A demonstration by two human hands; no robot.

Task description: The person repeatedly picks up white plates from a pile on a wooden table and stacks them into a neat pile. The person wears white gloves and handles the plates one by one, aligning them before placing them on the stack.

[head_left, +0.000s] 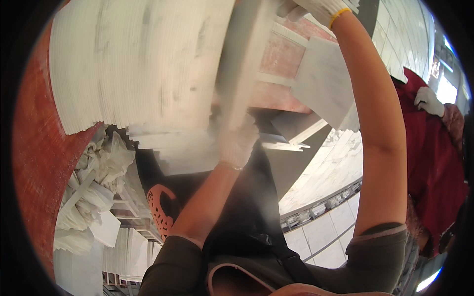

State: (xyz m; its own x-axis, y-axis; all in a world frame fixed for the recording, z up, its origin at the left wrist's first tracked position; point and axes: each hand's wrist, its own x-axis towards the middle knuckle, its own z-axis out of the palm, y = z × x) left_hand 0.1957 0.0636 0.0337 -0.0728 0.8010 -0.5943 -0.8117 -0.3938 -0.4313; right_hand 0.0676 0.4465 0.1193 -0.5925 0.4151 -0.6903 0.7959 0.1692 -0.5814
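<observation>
Centre frame, the gloved left hand (237, 143) is closed on the lower end of a long white stone slab (244, 64), blurred. At the top edge, the gloved right hand (323, 7) grips its upper end, steadying it beside the stacked white tiles (133, 64).

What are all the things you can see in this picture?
Stack of tiles: many, white, standing on edge, upper left.
Long tile: one, grey-white, blurred, centre top, held at both ends.
Loose tile: one, pale grey, upper right.
Marble slab: one, white with grey veins, right of centre.
Broken tile pieces: several, white, lower left.
Clog: one, orange, lower centre-left.
Other person's glove: one, white, far right.
Left hand: white glove, grips the long tile's lower end.
Right hand: white glove, yellow cuff, at its top.
</observation>
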